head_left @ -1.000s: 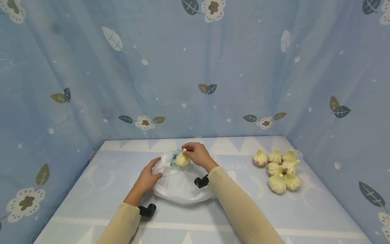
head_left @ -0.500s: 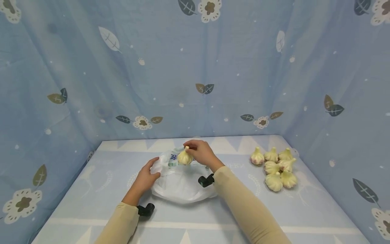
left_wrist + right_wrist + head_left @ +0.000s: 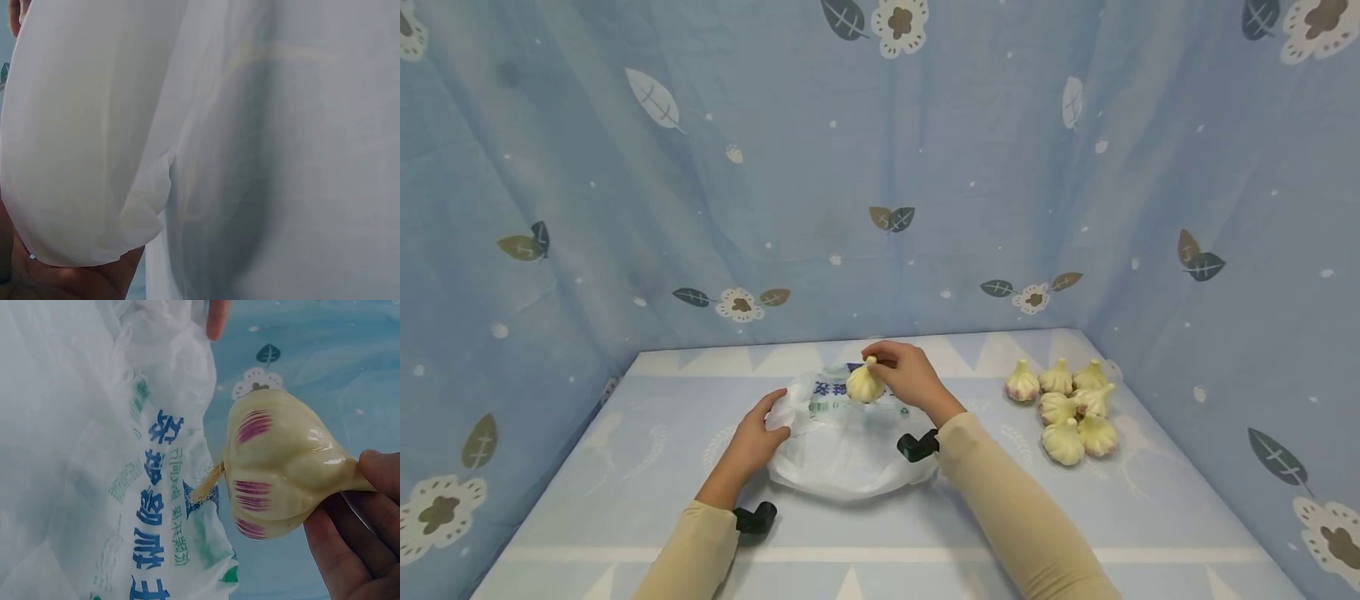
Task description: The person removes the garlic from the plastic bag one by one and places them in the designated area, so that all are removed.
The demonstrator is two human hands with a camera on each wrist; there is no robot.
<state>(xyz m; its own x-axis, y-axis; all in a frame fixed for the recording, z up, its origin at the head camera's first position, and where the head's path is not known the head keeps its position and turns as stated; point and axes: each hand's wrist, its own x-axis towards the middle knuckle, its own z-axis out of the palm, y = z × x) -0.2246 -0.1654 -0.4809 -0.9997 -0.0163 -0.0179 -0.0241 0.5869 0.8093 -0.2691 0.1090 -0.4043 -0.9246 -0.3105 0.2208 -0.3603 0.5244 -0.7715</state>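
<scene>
A white plastic bag point(image 3: 850, 454) with blue and green print lies mid-table. My left hand point(image 3: 752, 442) holds its left side, thumb and fingers apart; in the left wrist view, bag film point(image 3: 81, 125) hides much of that hand. My right hand point(image 3: 913, 379) pinches a garlic bulb point(image 3: 865, 387) by its stalk, above the bag's far, printed part. In the right wrist view the pale bulb point(image 3: 275, 465) shows purple streaks, and a tuft of roots point(image 3: 205, 487) faces the bag print point(image 3: 156, 506). What the bag contains is not visible.
Several more garlic bulbs point(image 3: 1063, 412) are grouped at the table's right side. The light blue table point(image 3: 647, 508) meets a patterned blue cloth point(image 3: 820, 208) at its back and sides. Each wrist carries a dark camera mount point(image 3: 756, 518).
My right hand and the garlic bulb have shifted right and slightly up over the bag, uncovering more print. The left hand stays at the bag's left side. The head view has turned slightly right.
</scene>
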